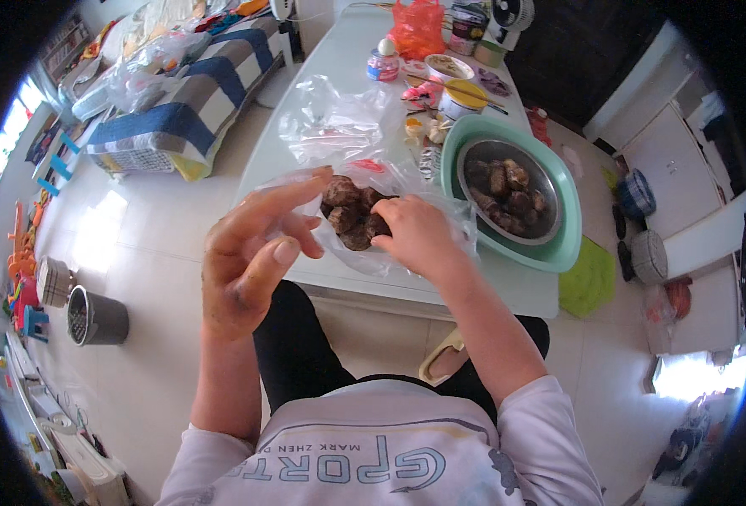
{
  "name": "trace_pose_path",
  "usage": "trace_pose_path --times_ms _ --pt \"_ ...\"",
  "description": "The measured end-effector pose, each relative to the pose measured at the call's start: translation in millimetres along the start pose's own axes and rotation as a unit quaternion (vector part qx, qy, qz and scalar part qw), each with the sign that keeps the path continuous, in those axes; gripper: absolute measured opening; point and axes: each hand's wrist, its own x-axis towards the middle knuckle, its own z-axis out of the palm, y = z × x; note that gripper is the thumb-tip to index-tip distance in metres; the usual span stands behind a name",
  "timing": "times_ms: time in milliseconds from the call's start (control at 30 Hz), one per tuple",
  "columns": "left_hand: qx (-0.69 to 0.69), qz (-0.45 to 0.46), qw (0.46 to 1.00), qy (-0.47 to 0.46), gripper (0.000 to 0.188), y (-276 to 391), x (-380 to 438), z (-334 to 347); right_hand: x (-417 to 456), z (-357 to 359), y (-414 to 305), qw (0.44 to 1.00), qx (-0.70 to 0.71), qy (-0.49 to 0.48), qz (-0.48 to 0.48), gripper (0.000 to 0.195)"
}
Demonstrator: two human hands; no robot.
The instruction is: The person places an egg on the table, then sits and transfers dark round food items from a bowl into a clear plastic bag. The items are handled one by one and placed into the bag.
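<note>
Several brown, rough-skinned taro corms [347, 218] lie in a clear plastic bag [379, 262], its mouth spread wide, near the table's front edge. My right hand [420, 237] reaches into the bag from the right, thumb and fingers around one dark corm [376, 226]. Raised at the bag's left side is my left hand [246, 246], fingers apart and holding nothing; its skin looks wet and soiled. To the right, a metal bowl [547, 228] with more taro corms [518, 199] sits inside a mint-green plastic basin [566, 253].
Behind the bag lies crumpled clear plastic [341, 123]. Farther back on the table [278, 259] are garlic [437, 131], a yellow-lidded tub [464, 95] with chopsticks across it, a white bowl [450, 66], a pink jar [383, 63] and a red bag [417, 28]. A grey bin [104, 319] stands on the floor at left.
</note>
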Motion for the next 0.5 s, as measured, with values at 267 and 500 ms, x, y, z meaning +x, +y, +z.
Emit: trace_pose_path --times_ms 267,500 --pt "0.036 -0.004 0.998 0.045 0.067 -7.5 5.4 1.5 -15.8 -3.9 14.1 0.995 0.020 -0.096 0.033 0.056" --pt "0.040 0.011 0.999 0.013 0.059 -4.2 15.9 12.1 -53.0 -37.1 26.0 0.991 0.130 -0.039 0.008 0.042"
